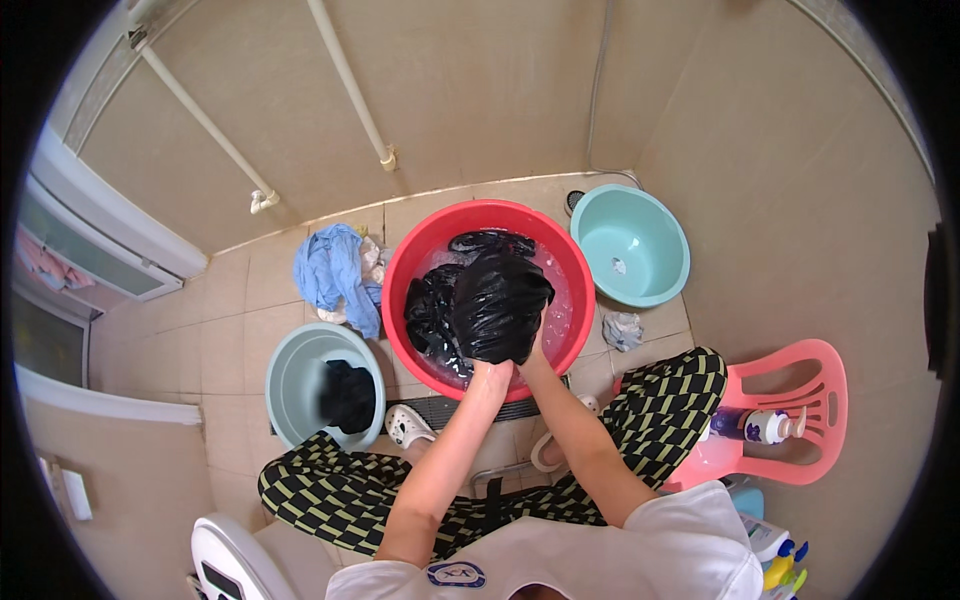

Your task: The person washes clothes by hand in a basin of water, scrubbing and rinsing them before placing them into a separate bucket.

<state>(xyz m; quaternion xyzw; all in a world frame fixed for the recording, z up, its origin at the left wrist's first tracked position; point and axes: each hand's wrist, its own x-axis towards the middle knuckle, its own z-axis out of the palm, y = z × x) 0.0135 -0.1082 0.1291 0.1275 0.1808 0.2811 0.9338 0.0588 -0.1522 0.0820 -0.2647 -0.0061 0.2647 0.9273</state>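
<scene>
A wet, shiny black garment (500,308) is bunched up over the red basin (397,262) in front of me. My left hand (493,370) grips its near edge, with the fingers covered by the cloth. Along the garment's right side, my right hand (541,335) is closed on it too, mostly hidden. More of the black cloth (432,305) lies in the sudsy water to the left and at the back of the basin.
A pale blue-green basin (284,372) with dark cloth (347,397) stands left, near blue clothes (333,268) on the floor. Right are a turquoise basin (655,235), a grey cloth (622,330) and a pink chair (835,400) carrying a pump bottle (760,426).
</scene>
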